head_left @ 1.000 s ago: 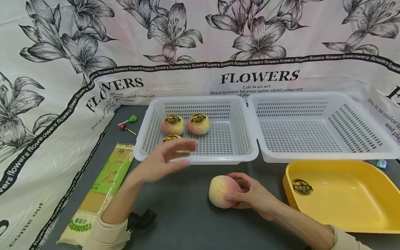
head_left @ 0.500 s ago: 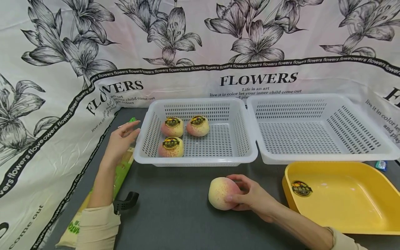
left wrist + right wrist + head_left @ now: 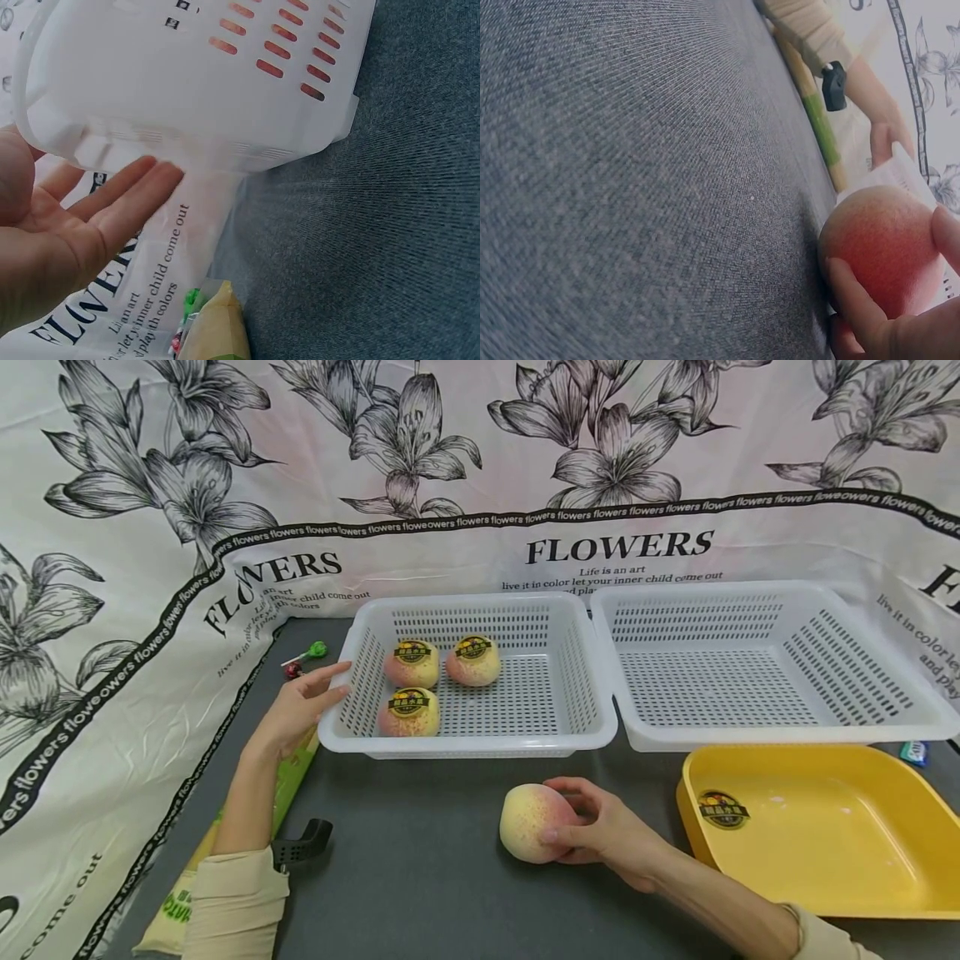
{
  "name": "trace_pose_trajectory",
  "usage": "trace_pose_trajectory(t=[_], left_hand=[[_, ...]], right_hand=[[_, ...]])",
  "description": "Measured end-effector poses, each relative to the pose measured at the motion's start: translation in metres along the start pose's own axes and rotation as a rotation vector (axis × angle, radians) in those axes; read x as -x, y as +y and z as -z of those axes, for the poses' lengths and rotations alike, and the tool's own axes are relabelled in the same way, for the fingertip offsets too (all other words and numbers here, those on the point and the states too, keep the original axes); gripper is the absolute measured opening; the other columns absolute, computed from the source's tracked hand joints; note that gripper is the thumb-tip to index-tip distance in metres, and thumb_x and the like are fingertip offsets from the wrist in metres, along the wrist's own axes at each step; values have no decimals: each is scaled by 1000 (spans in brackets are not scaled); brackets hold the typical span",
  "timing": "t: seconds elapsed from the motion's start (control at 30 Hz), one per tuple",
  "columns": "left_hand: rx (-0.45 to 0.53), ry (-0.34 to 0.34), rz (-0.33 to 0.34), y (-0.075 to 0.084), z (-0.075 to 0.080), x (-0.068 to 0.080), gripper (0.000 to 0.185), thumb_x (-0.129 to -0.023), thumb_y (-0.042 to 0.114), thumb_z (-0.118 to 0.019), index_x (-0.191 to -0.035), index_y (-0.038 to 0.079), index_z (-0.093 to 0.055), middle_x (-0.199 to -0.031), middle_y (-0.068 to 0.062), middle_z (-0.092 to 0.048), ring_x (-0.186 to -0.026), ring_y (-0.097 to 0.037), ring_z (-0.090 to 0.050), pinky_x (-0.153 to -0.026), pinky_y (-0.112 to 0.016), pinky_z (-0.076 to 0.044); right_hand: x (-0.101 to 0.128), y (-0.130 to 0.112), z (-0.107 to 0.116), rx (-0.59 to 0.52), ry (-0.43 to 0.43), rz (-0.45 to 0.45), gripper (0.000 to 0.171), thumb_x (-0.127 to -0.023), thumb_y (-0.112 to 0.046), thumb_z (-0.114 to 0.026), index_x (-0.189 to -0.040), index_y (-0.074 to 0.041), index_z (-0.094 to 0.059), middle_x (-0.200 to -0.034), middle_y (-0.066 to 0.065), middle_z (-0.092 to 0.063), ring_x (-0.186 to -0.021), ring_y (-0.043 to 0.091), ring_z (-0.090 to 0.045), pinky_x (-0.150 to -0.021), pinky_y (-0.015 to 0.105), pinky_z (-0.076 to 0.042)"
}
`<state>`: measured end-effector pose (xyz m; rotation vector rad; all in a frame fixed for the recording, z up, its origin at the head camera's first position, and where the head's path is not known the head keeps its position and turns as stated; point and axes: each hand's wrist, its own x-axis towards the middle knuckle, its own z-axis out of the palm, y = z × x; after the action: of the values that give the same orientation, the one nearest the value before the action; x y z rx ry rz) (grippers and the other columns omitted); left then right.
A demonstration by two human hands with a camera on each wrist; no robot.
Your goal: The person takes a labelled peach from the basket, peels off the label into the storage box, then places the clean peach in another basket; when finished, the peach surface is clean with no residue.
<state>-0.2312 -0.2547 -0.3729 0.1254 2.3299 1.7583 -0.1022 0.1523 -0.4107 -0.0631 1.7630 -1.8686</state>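
My right hand (image 3: 617, 839) grips a yellow-pink peach (image 3: 528, 825) on the grey tabletop, in front of the baskets. The right wrist view shows thumb and fingers curled round the same peach (image 3: 881, 244). My left hand (image 3: 294, 714) is at the left rim of a white slotted basket (image 3: 487, 746). In the left wrist view the left hand (image 3: 67, 240) has its fingers nearly straight, beside the basket's outer wall (image 3: 150, 82). Three peaches with black-and-gold labels lie in this basket: a back-left peach (image 3: 412, 672), a back-right peach (image 3: 472, 670) and a front peach (image 3: 408, 722).
A second white basket (image 3: 716, 689) stands to the right, holding nothing. Before it is a yellow tray (image 3: 825, 835) with a round label. A noodle packet (image 3: 296, 781) lies under the left forearm. A green lollipop (image 3: 317, 649) and a red lollipop (image 3: 292, 670) lie behind the left hand.
My left hand has moved left, away from above the basket, round to its left side, then in to the rim. My right hand has stayed on the peach, which has not moved.
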Motion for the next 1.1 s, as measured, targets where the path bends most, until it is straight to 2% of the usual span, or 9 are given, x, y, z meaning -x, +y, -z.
trace_pose_trajectory(t=[0.27, 0.43, 0.6, 0.67, 0.77, 0.87, 0.97, 1.03, 1.1], left_hand=[[86, -25, 25, -1, 0, 1, 60, -98, 24, -57, -150, 11, -30, -147, -19, -34, -112, -16, -53, -79, -27, -51], [99, -28, 26, -2, -1, 0, 60, -98, 23, -57, -150, 12, -30, -146, -21, -35, -104, -10, -57, -77, -26, -52], [96, -30, 33, -3, 0, -1, 60, -97, 24, -57, -150, 12, -32, -146, -20, -36, -98, -7, -60, -56, -19, -46], [105, -31, 36, -3, 0, -1, 60, -97, 25, -58, -150, 12, -32, -146, -20, -35, -97, -7, -61, -49, -20, -39], [126, -30, 37, -2, -1, -1, 61, -96, 25, -59, -150, 12, -32, -146, -19, -35, -99, -8, -60, -50, -18, -41], [126, -32, 37, 0, 0, -1, 61, -96, 25, -59, -150, 12, -31, -146, -20, -34, -100, -8, -59, -50, -18, -41], [111, -33, 42, 1, 1, 0, 61, -97, 25, -58, -150, 12, -31, -146, -20, -35, -93, -8, -62, -46, -20, -37], [104, -32, 50, 1, 1, 1, 61, -97, 26, -58, -150, 13, -31, -146, -19, -35, -75, -6, -62, -43, -21, -34], [100, -31, 53, 0, 1, 2, 61, -97, 26, -58, -150, 13, -31, -146, -20, -35, -75, -5, -62, -47, -20, -39]], right_hand=[[0, 2, 1, -23, 2, 10, 73, -84, -12, -75, -141, 2, -32, -129, 23, -42, -100, 29, -56, -81, 46, -52], [2, 4, 2, -43, 4, 24, 73, -84, -11, -75, -141, 4, -32, -127, 23, -43, -100, 30, -57, -81, 46, -52], [13, -3, 4, -46, -3, 23, 70, -84, -11, -74, -141, 2, -34, -126, 22, -44, -101, 31, -56, -82, 46, -51], [22, -12, 6, -38, -16, 37, 68, -86, -10, -72, -141, 1, -34, -129, 21, -42, -103, 32, -54, -83, 46, -51], [36, -34, 12, -29, -36, 75, 63, -88, -7, -68, -141, -2, -35, -134, 21, -38, -108, 34, -50, -85, 48, -49], [49, -58, 23, -14, -32, 150, 61, -89, -2, -65, -142, -7, -36, -138, 20, -34, -111, 35, -48, -86, 47, -49], [55, -81, 43, -10, 3, 251, 56, -90, 3, -61, -141, -14, -41, -136, 17, -35, -109, 34, -51, -84, 44, -50], [53, -97, 62, -17, 40, 302, 54, -91, 3, -59, -140, -16, -43, -135, 15, -34, -107, 32, -54, -83, 43, -51], [48, -114, 82, -36, 90, 328, 52, -93, 1, -57, -139, -18, -42, -135, 13, -34, -105, 29, -55, -80, 41, -52]])
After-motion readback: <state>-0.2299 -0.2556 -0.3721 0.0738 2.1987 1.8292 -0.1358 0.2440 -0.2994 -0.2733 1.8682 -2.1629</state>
